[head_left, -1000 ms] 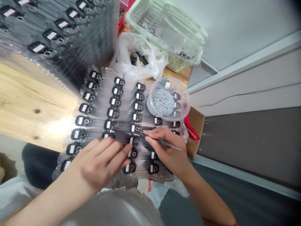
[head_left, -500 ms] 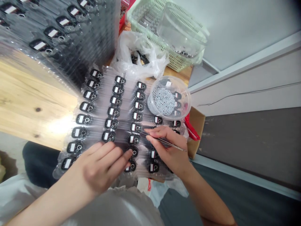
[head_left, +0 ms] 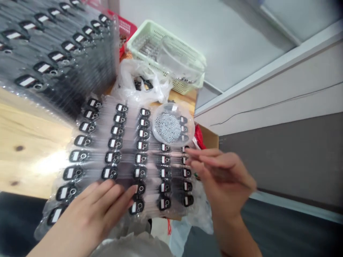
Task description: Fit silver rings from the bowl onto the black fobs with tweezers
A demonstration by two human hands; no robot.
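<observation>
A clear plastic blister tray (head_left: pixel 100 142) lies in front of me, filled with rows of small black parts (head_left: pixel 140 158), each with a white rectangle and a round ring. My left hand (head_left: pixel 96 210) rests palm down on its near side, fingers laid out, a fingertip touching one black part (head_left: pixel 139 188). At the tray's right edge, my right hand (head_left: pixel 227 178) is raised and blurred, fingers pinched around thin metal tweezers that barely show. On the tray's far right stands a clear round tub (head_left: pixel 189 125) holding many tiny grey ring-like pieces (head_left: pixel 167 127).
A tall stack of filled trays (head_left: pixel 93 76) stands at the left on the wooden table (head_left: pixel 32 125). Behind are a white plastic bag (head_left: pixel 125 80), a pale green basket (head_left: pixel 184 85) and a red basket (head_left: pixel 128 26). A cardboard box (head_left: pixel 211 137) sits by the wall at right.
My right hand has moved from over the tray's middle columns to its right edge with the tweezers. My left hand keeps its place on the tray. The whole view has shifted.
</observation>
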